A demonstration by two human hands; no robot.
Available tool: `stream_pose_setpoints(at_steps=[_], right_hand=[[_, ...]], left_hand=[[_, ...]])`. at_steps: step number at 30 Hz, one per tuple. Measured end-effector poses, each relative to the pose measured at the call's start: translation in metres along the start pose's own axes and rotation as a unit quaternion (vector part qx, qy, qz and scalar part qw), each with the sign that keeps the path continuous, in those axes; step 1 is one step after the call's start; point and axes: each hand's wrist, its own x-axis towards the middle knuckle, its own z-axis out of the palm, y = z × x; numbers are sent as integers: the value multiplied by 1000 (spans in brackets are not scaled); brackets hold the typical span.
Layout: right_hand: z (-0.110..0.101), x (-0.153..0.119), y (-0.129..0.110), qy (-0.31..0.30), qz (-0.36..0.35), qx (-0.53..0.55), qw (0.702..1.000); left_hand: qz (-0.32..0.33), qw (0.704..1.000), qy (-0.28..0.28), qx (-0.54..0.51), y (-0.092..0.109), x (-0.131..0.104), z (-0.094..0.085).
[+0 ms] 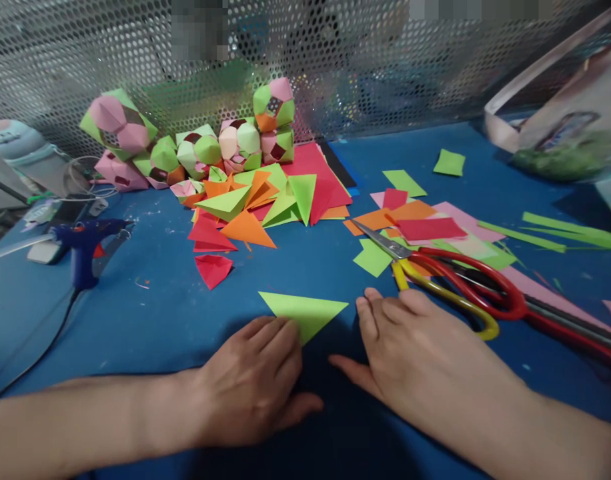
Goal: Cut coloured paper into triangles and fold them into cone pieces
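A light green paper triangle [313, 313] lies on the blue table with its long edge facing away from me. My left hand [260, 380] has its fingers curled together over the triangle's left part, holding it against the table, and covers that part; the thumb points right. To the right of the paper, my right hand [410, 340] rests palm down and open, its thumb stretched toward the triangle and nothing visible in it. Just beyond its fingers lie scissors [395, 249] with red handles and a yellow-handled tool [435, 290].
Folded paper pieces [248, 229] and patterned paper balls [198, 153] sit behind. A blue glue gun [88, 250] with a cord stands left. Flat paper scraps [430, 230] and green strips [575, 230] lie right, near a bag [570, 127]. A perforated metal panel [335, 80] borders the back.
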Motion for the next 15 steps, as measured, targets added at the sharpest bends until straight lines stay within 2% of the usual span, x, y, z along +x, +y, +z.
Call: stream_pose_setpoints(at_steps=[2, 5, 7, 9, 10, 11, 13, 15], right_hand=[[-4, 7, 3, 9, 27, 29, 999], [-3, 22, 4, 76, 36, 124, 989], [4, 33, 2, 107, -29, 237, 965], [12, 42, 2, 75, -122, 321, 936], [15, 44, 2, 52, -136, 323, 935], [18, 46, 3, 32, -122, 298, 946], [20, 46, 8, 8, -37, 194, 980], [19, 46, 12, -1, 35, 97, 995]], left_hand=[[-14, 1000, -15, -5, -3, 3, 1], [-18, 1000, -23, -4, -5, 7, 4], [-10, 1000, -1, -16, -4, 6, 7], [1, 999, 19, -26, -3, 5, 9], [5, 999, 22, -27, -3, 4, 9], [9, 999, 17, -26, -3, 3, 9], [18, 1000, -6, -24, -4, 2, 8], [21, 999, -13, -25, -7, 4, 6]])
